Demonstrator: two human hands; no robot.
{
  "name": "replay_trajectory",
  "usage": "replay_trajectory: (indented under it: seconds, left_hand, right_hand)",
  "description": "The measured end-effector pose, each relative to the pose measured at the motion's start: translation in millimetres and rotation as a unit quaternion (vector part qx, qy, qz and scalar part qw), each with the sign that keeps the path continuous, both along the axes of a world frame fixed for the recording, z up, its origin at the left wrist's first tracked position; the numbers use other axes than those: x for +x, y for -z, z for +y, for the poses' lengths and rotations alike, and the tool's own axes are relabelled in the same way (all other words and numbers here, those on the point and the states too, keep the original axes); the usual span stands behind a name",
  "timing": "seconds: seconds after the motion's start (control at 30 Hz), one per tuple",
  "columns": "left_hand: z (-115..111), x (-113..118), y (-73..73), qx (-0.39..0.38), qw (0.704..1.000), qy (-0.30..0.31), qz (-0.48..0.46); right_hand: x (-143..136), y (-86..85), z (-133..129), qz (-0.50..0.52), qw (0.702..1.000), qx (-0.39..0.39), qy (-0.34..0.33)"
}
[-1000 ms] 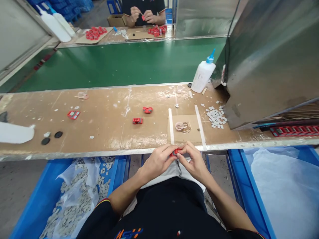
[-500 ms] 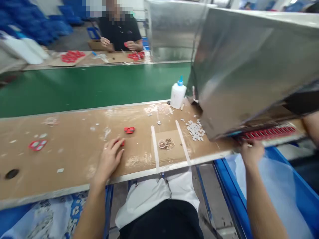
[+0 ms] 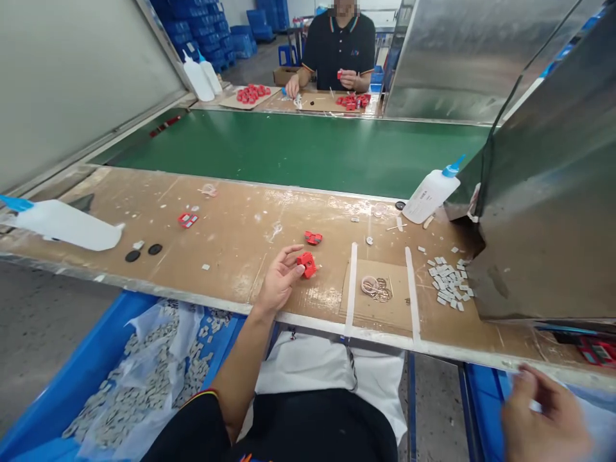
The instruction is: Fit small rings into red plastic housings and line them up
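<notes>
My left hand (image 3: pixel 282 279) pinches a small red plastic part (image 3: pixel 307 264) with an opening in it, held just over the front of the cardboard-covered bench. A second red piece with dark grey areas (image 3: pixel 313 238) lies on the board just beyond my fingers. My right hand (image 3: pixel 543 410) is at the lower right, in front of the bench edge, blurred by motion. Its fingers look curled, but whether anything is between them I cannot make out. Near it, red parts (image 3: pixel 597 351) show under the metal housing.
White pieces (image 3: pixel 450 282) lie piled beside the metal housing (image 3: pixel 543 224). White bottles stand or lie at right (image 3: pixel 428 197) and left (image 3: pixel 72 222). A green belt (image 3: pixel 289 147) runs behind the bench; across it a person handles red parts. Blue bins (image 3: pixel 120 333) flank me.
My left hand has lifted the red part off the bench. My right hand has drawn back from the red row under the housing. The view has swung left.
</notes>
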State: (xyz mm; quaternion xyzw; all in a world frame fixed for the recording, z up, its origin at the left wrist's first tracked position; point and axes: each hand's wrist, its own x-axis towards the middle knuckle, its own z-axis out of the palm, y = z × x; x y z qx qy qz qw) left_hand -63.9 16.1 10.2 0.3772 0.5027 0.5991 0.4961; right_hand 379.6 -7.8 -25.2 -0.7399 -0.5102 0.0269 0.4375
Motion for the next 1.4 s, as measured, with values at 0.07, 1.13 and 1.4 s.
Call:
replay_trajectory:
  seconds: [0.07, 1.13, 1.4]
  left_hand:
    - [0, 15, -0.6, -0.008, 0.993, 0.032, -0.112]
    - [-18, 41, 30.4, -0.06, 0.982, 0.166, 0.064]
    - [-21, 44, 29.2, -0.04, 0.972, 0.171, 0.158]
  right_hand:
    - [-42, 3.0, -4, 0.02, 0.997, 0.0, -0.081]
    - [-165, -31.6, 83, -0.015, 0.89, -0.024, -0.455]
    - [-175, -21.5, 66, 0.243, 0.916, -0.06, -0.312]
